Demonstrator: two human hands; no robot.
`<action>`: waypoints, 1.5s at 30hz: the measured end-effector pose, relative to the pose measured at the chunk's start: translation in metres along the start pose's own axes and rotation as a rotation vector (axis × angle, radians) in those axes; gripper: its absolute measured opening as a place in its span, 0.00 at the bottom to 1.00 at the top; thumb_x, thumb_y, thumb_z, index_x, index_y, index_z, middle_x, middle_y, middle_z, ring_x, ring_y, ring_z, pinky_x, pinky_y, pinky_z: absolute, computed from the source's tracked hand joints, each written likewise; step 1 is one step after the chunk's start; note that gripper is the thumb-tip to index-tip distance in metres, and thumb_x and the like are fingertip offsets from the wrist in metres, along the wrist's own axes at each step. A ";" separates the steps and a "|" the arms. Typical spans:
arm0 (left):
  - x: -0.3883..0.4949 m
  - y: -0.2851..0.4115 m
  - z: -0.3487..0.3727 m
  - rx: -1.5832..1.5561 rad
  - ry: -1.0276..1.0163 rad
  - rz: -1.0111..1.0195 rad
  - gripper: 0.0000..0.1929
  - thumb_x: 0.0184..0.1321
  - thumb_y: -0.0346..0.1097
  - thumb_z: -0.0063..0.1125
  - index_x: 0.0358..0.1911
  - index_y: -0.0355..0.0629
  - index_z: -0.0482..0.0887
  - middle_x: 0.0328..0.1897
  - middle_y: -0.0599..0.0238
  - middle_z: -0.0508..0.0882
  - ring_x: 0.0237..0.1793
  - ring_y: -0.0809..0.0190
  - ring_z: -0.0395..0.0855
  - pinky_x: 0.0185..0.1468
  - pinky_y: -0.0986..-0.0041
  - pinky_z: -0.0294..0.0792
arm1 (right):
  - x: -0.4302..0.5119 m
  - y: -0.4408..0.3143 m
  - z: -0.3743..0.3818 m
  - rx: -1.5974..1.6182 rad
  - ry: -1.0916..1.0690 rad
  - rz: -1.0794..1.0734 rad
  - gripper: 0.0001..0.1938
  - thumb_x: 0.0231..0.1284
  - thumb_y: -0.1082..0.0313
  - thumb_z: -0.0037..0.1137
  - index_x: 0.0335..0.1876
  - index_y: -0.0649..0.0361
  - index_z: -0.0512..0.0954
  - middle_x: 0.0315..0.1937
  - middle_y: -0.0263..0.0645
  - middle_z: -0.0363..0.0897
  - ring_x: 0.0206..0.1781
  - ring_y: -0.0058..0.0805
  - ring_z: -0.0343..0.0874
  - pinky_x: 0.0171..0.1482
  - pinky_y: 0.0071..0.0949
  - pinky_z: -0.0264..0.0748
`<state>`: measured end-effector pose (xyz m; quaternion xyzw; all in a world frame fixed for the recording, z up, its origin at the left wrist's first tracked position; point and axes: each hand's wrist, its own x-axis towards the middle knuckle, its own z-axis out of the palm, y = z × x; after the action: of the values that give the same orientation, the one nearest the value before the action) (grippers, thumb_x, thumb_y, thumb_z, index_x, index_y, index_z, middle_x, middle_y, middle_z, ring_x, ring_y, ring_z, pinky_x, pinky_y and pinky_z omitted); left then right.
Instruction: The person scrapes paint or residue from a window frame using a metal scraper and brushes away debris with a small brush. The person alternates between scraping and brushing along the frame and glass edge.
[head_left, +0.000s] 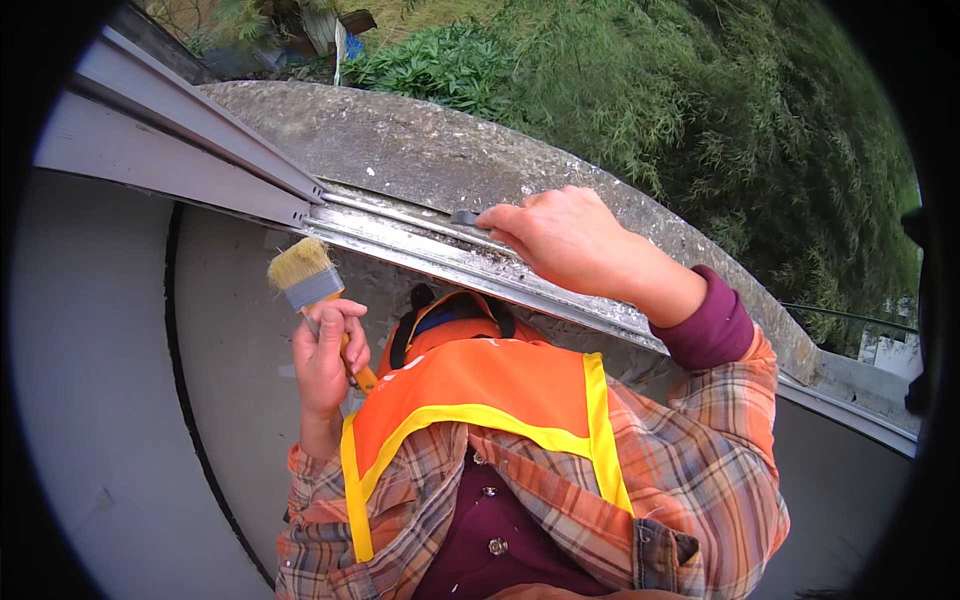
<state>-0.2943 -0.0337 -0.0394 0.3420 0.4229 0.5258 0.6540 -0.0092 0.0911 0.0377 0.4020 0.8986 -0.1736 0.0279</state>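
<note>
My left hand (328, 345) grips a flat paintbrush (313, 289) with pale bristles, a grey ferrule and an orange-yellow handle; the bristles point up, beside the metal track. Its fingers also seem to hold a thin grey tool, mostly hidden. My right hand (566, 240) is above the sliding-window track (420, 244) and pinches a small dark tool (465, 217), whose tip is at the outer groove. What kind of tool it is cannot be told. Dark dirt and pale flakes lie along the metal track.
A weathered concrete ledge (420, 142) runs outside the track. The window's metal frame (195, 142) rises at the left, above a grey wall (97, 300). Green foliage (697, 135) stands beyond the ledge. An orange apron (480, 382) with yellow edging covers my front.
</note>
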 end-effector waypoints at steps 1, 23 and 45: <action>0.001 0.001 0.002 0.008 -0.006 0.001 0.16 0.75 0.42 0.41 0.44 0.35 0.76 0.29 0.69 0.68 0.19 0.75 0.63 0.20 0.83 0.59 | 0.014 -0.004 0.006 -0.019 -0.018 0.006 0.12 0.67 0.61 0.49 0.50 0.52 0.79 0.24 0.44 0.81 0.32 0.48 0.82 0.33 0.44 0.75; 0.009 0.003 0.001 0.024 0.012 -0.040 0.13 0.74 0.39 0.45 0.46 0.35 0.77 0.24 0.70 0.68 0.18 0.75 0.62 0.20 0.83 0.58 | 0.039 -0.014 0.016 -0.091 -0.105 -0.162 0.11 0.54 0.68 0.52 0.43 0.52 0.78 0.26 0.41 0.79 0.32 0.43 0.83 0.30 0.40 0.77; 0.013 0.006 0.002 0.086 0.090 -0.074 0.11 0.73 0.35 0.46 0.47 0.35 0.79 0.17 0.71 0.67 0.16 0.75 0.60 0.21 0.82 0.58 | 0.086 0.003 0.004 -0.085 0.128 -0.451 0.05 0.55 0.66 0.53 0.35 0.53 0.80 0.25 0.39 0.82 0.36 0.40 0.85 0.36 0.38 0.79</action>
<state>-0.2939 -0.0197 -0.0355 0.3300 0.4867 0.4975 0.6378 -0.0650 0.1528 0.0164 0.2001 0.9720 -0.1117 -0.0518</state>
